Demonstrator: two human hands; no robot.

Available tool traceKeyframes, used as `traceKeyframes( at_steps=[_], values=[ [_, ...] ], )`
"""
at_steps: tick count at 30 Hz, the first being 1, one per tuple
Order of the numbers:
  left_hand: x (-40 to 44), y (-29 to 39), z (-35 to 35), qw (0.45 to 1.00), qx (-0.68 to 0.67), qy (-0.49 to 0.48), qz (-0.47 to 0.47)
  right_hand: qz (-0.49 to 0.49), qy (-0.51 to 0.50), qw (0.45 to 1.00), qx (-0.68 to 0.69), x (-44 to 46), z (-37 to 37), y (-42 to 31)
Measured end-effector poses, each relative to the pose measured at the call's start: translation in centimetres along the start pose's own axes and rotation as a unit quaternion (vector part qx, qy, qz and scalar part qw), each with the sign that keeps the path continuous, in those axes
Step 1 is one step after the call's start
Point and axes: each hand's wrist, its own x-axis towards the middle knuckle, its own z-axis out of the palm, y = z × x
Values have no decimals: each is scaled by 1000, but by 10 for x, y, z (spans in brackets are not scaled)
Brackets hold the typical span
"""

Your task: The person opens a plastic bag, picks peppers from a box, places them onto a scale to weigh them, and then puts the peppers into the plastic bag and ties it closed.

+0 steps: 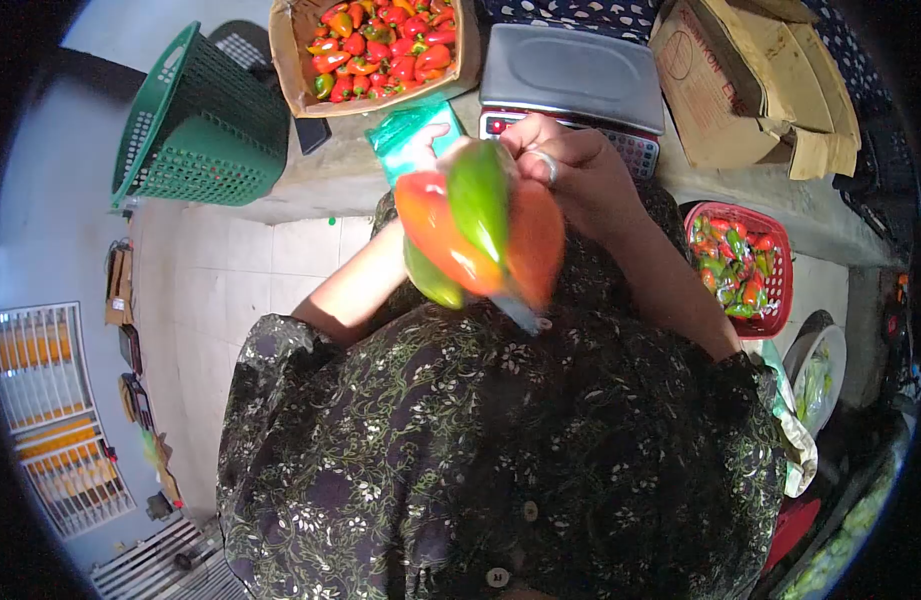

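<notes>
A clear plastic bag of peppers [480, 215], red-orange and green, hangs in front of my chest, slightly blurred. My right hand [570, 170], with a ring on one finger, is closed on the bag's gathered top. On the other side, my left hand [435, 145] grips the neck of the bag, its fingers partly hidden behind the peppers. Just beyond the left hand lies a green plastic packet [400, 138] on the ledge. A weighing scale [570, 75] with a steel pan stands behind the right hand.
A cardboard box of red peppers [288, 60] stands at the back, beside a green basket [200, 150] and a dark phone-like object [312, 134]. An opened carton [720, 90] is right of the scale. Lower right, a red basket [775, 315] holds bagged peppers.
</notes>
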Motion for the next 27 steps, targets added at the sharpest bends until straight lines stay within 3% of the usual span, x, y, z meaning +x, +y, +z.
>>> traceKeyframes(
  at_steps=[2, 4, 6, 8, 10, 14, 15, 16, 19, 22, 24, 27],
  values=[
    [6, -26, -4, 996, 19, 11, 92, 24, -24, 999, -41, 1, -4, -10],
    [24, -30, -14, 968, 38, 61, 239, -18, -66, 987, -143, 0, -9, -17],
    [34, -31, -28, 972, 29, -37, 229, -86, -75, 946, -303, 2, -6, -24],
    [43, -31, -47, 966, 41, -158, 200, -55, -51, 942, -326, 0, -15, -23],
    [50, -21, -62, 974, 58, -196, 101, -70, 5, 932, -355, 0, -25, -14],
    [51, 5, -71, 952, 19, -295, -75, -38, 50, 784, -618, 3, -26, -5],
    [52, 9, -72, 944, -4, -313, -106, -41, 33, 781, -623, 4, -24, 1],
    [45, -3, -64, 957, -10, -283, -64, -43, 17, 777, -628, 3, -22, 7],
    [54, -11, -64, 874, -135, -406, -231, -80, -5, 745, -662, 1, -22, 15],
    [41, -26, -42, 808, -348, -372, -296, -171, -16, 690, -703, 4, -22, 17],
    [39, -21, -34, 734, -461, -336, -368, -135, 43, 689, -711, 2, -18, 22],
    [28, -1, -19, 465, -785, -171, -373, -110, 140, 728, -662, 13, -16, 24]
  ],
)
